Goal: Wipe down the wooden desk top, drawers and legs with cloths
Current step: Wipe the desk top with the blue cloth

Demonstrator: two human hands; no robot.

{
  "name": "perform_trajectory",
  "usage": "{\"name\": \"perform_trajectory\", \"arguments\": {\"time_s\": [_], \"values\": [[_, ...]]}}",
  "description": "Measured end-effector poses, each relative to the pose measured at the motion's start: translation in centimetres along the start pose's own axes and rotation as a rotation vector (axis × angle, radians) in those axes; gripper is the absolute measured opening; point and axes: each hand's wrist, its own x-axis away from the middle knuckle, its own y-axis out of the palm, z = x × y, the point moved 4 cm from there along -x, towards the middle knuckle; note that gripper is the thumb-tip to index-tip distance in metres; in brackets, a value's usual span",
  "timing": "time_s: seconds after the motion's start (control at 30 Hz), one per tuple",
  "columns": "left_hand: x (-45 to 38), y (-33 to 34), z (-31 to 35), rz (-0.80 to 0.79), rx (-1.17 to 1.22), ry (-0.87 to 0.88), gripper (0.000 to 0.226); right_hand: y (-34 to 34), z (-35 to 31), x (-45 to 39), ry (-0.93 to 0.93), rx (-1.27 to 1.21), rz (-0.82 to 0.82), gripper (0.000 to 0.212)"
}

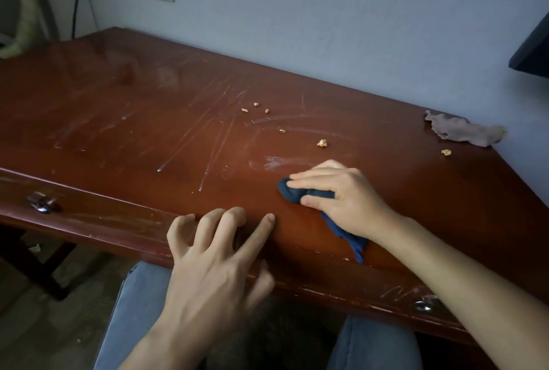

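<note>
drawer knob (41, 202): far left on the front, drawers look unwiped; if top crumbs get pushed over the edge they'd land here or on the floor.
scratches (208, 138): mid table (104, 96), pale streaks w/ dusty smears; prob won't wipe out, hard rubbing could just dull the finish.
left hand (214, 254): resting at the front edge, fingers (234, 221) spread & bent, gripping nothing; blurry, so can't tell how hard it bears down.
crumbs (322, 142): several bits scattered beyond the cloth, apart from it; a dry pass may scatter rather than collect them.
blue cloth (297, 193): bunched, on table near front edge, tail hanging over; small contact patch = missed strips.
right hand (335, 191): fingers closed round blue cloth, pressing it down.
brown rag (463, 130): far right by wall, untouched; dust under it likely gets skipped.
</note>
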Motion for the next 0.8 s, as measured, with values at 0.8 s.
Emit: {"name": "perform_trajectory", "arguments": {"time_s": [0.8], "values": [[-8.4, 3.4, 5.2, -0.23, 0.066, 0.181, 0.052, -3.8, 5.1, 5.3, 0.127, 0.178, 0.039, 0.036]]}}
